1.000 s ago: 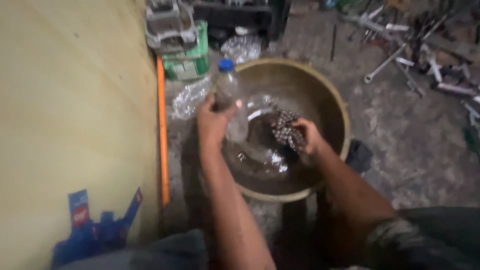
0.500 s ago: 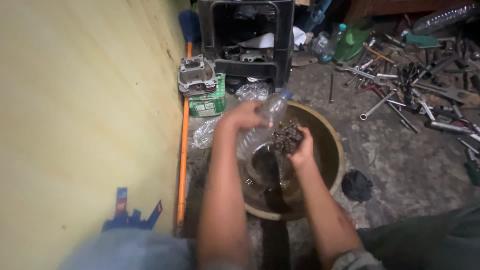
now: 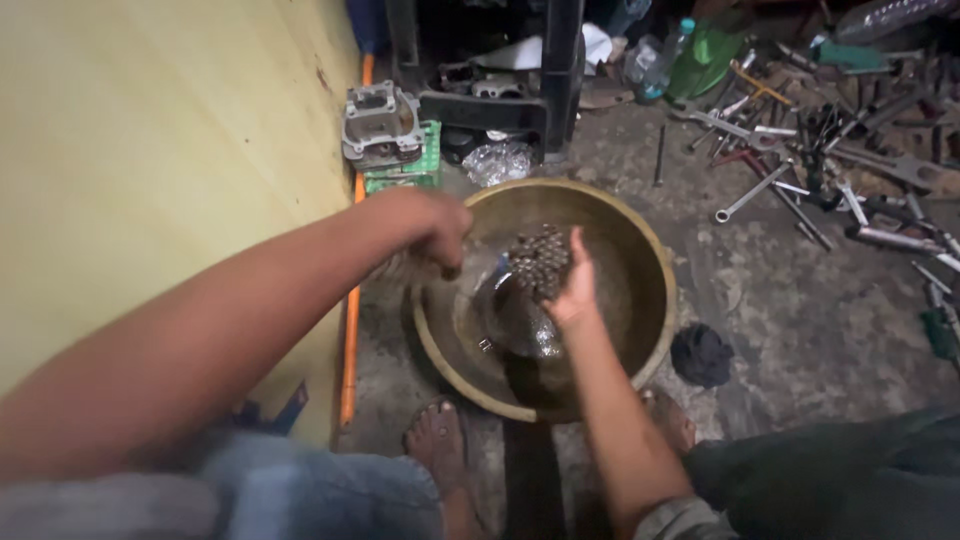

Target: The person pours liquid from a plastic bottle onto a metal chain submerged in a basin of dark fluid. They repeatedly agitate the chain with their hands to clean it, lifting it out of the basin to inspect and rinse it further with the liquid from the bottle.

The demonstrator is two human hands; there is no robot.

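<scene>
a: head camera, looking straight down. right hand (image 3: 572,290) is over the big metal bowl (image 3: 640,250), palm up and cupped, fingers curled round a bunched-up roller chain (image 3: 540,262) that sits on the palm.

b: and the left?

a: left hand (image 3: 432,228) is at the bowl's left rim, fingers folded into a fist and tipped downward. there's a blurred clear shape just below and to the right of it, reaching toward the chain, but i can't tell whether the hand grips it.

b: what's in the bowl?

a: dark liquid pooled at the bottom, shiny, right under the chain.

b: around it?

a: the bowl stands on a grimy concrete floor beside a yellow wall (image 3: 150,150). an orange rod (image 3: 350,320) runs along the wall's foot. behind the bowl, a grey engine part (image 3: 378,122) rests on a green box (image 3: 418,168), with crumpled clear plastic (image 3: 498,160) nearby. to the right, a dark rag (image 3: 702,353) lies just beside the bowl, and wrenches (image 3: 755,190) and other tools are scattered further off. a bare foot (image 3: 437,440) shows at the bowl's near edge.
</scene>
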